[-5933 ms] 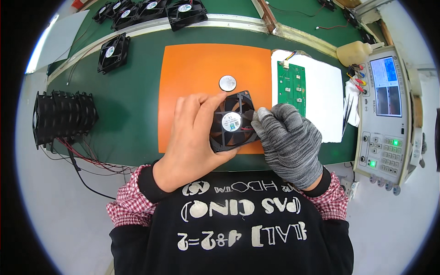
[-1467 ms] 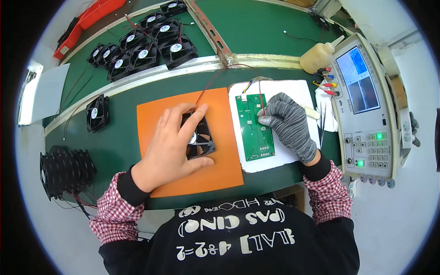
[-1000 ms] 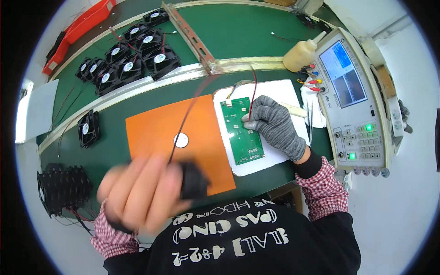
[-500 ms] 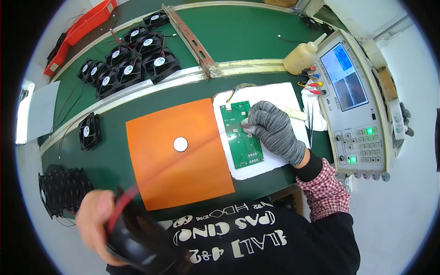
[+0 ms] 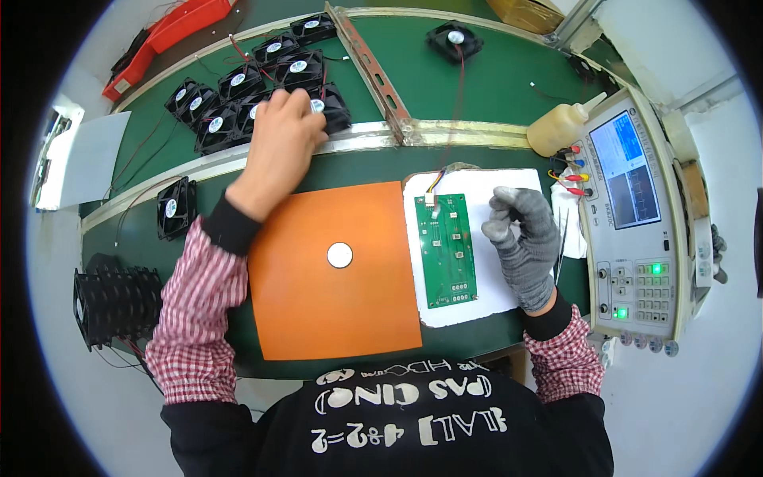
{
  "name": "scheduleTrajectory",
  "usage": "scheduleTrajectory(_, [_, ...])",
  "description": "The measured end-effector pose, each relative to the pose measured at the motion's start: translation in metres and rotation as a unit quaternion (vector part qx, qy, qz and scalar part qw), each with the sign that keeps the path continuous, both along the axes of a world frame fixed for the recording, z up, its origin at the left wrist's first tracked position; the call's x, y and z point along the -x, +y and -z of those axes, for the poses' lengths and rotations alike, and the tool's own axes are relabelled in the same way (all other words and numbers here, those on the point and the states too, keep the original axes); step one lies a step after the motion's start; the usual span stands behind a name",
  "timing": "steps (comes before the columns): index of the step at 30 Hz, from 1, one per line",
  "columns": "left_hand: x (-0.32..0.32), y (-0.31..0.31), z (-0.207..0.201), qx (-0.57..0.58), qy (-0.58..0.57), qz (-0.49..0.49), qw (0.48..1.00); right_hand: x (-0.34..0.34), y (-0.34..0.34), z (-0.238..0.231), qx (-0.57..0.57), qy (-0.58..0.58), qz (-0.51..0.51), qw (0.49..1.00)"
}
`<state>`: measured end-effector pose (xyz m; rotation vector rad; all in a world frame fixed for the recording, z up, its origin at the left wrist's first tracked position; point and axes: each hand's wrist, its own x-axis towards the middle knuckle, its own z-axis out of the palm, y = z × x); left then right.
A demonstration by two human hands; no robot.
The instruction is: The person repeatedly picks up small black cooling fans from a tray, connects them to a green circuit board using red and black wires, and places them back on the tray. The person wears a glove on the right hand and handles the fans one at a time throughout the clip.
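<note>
My bare left hand (image 5: 282, 143) is at the far-side cluster of black cooling fans, its fingers bent around the left edge of one cooling fan (image 5: 332, 111); the fingertips are partly hidden. My right hand (image 5: 524, 242), in a grey knit glove, is held over the white pad (image 5: 509, 294). Its thumb and forefinger are apart, with nothing visible between them. Just left of it a green circuit board (image 5: 445, 266) lies on the pad, with a small cable plugged into its far end. Another cooling fan (image 5: 455, 41) lies on the green surface beyond the rail, its red lead running toward the board.
An orange sheet (image 5: 342, 310) with a white disc (image 5: 339, 255) covers the middle. A bench instrument (image 5: 628, 215) stands at right, beside a squeeze bottle (image 5: 556, 131) and tweezers (image 5: 563, 246). A fan stack (image 5: 115, 306) and a lone fan (image 5: 176, 208) are at left.
The fan that my left hand held near my body now lies on the far green surface. My left hand has reached to the fan cluster. My right hand has drawn back off the circuit board.
</note>
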<state>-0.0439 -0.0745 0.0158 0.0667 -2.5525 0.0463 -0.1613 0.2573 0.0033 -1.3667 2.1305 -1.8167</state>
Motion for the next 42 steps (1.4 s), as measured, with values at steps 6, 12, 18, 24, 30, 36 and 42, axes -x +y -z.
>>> scheduleTrajectory(6, [-0.084, 0.099, -0.018, 0.039, 0.005, 0.305, 0.952, -0.036, -0.020, -0.036, -0.004, 0.252, -0.164, 0.954])
scheduleTrajectory(12, [-0.126, 0.044, -0.042, 0.141, 0.095, 0.064, 0.983, -0.015, -0.003, -0.023, -0.142, 0.383, -0.010, 0.913])
scheduleTrajectory(18, [-0.120, 0.066, -0.021, -0.068, 0.119, -0.006, 0.991, 0.003, -0.007, -0.020, -0.205, 0.108, -0.014, 0.973])
scheduleTrajectory(24, [-0.109, 0.115, -0.004, -0.216, -0.054, 0.108, 0.969, 0.004, -0.010, 0.002, -0.143, -0.012, -0.074, 0.987])
scheduleTrajectory(30, [-0.095, 0.102, -0.018, -0.328, -0.090, 0.090, 0.936, -0.004, -0.011, 0.000, -0.167, -0.024, -0.069, 0.983])
scheduleTrajectory(36, [-0.092, 0.106, -0.006, -0.304, -0.141, 0.086, 0.938, -0.003, -0.009, -0.001, -0.183, -0.007, -0.051, 0.982])
scheduleTrajectory(42, [-0.096, 0.107, -0.019, -0.156, 0.005, 0.111, 0.981, 0.007, -0.010, 0.004, -0.196, -0.007, -0.098, 0.976])
